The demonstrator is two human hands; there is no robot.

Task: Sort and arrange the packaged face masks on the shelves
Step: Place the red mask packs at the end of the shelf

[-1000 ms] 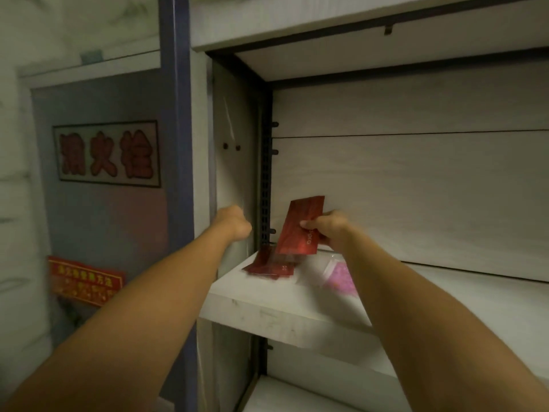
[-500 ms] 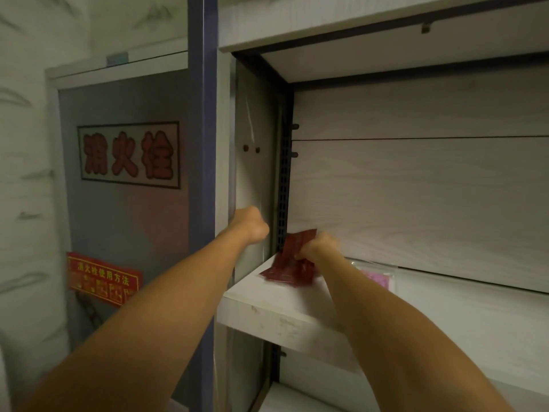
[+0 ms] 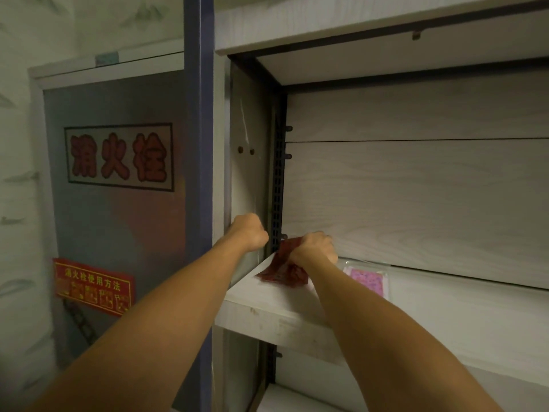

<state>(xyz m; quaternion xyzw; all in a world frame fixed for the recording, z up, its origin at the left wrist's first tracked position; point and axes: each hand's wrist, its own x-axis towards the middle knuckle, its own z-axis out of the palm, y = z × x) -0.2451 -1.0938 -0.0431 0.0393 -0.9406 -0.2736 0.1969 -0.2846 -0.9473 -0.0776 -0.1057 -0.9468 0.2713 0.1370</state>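
Right hand [image 3: 313, 248] gripping red mask packets [image 3: 282, 267] at the shelf's [image 3: 267, 318] left rear corner, left hand [image 3: 249, 231] fisted empty beside the side panel [image 3: 248, 173]; careless release could fan the stack toward the shelf's edge.

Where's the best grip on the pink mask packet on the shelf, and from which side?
Take the pink mask packet by its front edge, coming from the open front of the shelf. It seems to lie flat, so probably slide it forward and pinch thumb over fingers. The right hand, on the red packets, blocks its left side.
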